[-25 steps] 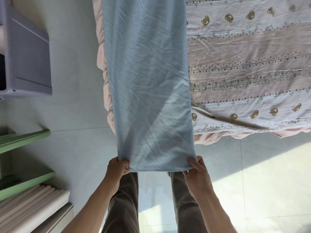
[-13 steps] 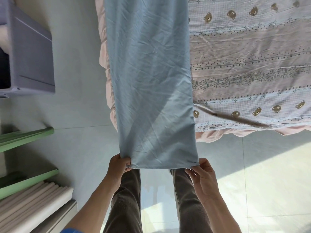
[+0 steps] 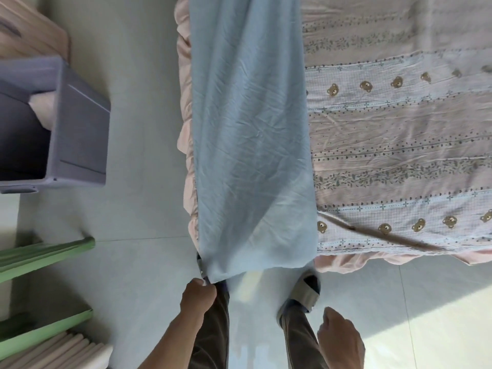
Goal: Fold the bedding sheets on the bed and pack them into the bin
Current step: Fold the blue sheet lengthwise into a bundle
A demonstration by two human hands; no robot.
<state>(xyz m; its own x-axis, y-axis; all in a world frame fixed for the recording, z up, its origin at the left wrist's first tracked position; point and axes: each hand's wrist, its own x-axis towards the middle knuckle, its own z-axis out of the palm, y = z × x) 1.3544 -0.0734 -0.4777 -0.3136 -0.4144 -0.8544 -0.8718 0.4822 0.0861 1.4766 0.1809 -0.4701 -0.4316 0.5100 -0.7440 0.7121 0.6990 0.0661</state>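
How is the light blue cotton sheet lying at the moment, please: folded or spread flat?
Folded lengthwise: the light blue cotton sheet forms one narrow strip along the bed's edge, its end hanging over. The left hand grips one corner.

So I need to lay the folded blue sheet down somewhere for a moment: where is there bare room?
Bare floor lies between the grey bin and the bed's pink ruffle, and right of the feet. The patterned bedspread beside the blue sheet is free. The green shelves are crowded.
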